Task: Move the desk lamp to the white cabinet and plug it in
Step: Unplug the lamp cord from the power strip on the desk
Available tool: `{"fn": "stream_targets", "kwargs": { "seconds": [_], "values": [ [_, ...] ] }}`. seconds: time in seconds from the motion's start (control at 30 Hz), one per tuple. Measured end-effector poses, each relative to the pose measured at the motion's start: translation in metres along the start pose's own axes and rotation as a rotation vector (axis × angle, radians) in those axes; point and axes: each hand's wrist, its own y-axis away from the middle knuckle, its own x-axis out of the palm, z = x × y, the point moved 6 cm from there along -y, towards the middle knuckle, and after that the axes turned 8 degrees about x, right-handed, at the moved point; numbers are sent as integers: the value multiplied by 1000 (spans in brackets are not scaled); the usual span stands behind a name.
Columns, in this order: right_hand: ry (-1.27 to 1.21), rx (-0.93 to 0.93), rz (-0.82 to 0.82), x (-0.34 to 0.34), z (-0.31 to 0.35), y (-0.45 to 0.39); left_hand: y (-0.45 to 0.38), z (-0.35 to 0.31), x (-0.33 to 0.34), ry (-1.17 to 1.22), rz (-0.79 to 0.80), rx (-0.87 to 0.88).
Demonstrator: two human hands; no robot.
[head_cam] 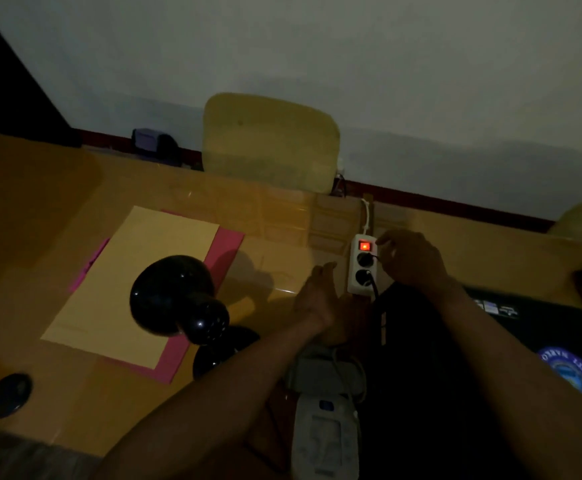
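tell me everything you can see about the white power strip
The white power strip lies flat on the wooden desk, a plastic-looking block. Its red switch glows at the far end, with two round sockets below; a black plug sits in the nearer one. A white cord leaves its far end. The right hand hovers at its upper socket.

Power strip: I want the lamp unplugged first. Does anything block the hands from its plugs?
Nothing visible does. The right hand is at the upper plug of the power strip; the left hand rests beside it.
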Motion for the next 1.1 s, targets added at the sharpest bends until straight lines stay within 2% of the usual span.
{"fn": "stream_targets", "kwargs": {
  "seconds": [0.23,0.43,0.53,0.63,0.93,1.1],
  "values": [
    [78,2,191,27,-19,-32,-43,2,27,64,7,59],
    [218,-104,157,37,-7,-52,-66,0,38,139,-20,86],
    [319,-183,191,43,2,-59,-66,-4,46,63,-104,203],
    [389,-245,184,45,3,-64,-67,-3,48,36,-160,167],
    [414,-354,126,47,-2,-63,-79,9,56,-5,-61,160],
    [419,-385,61,34,-1,-68,-76,14,62,-119,-27,197]
  ]
}}
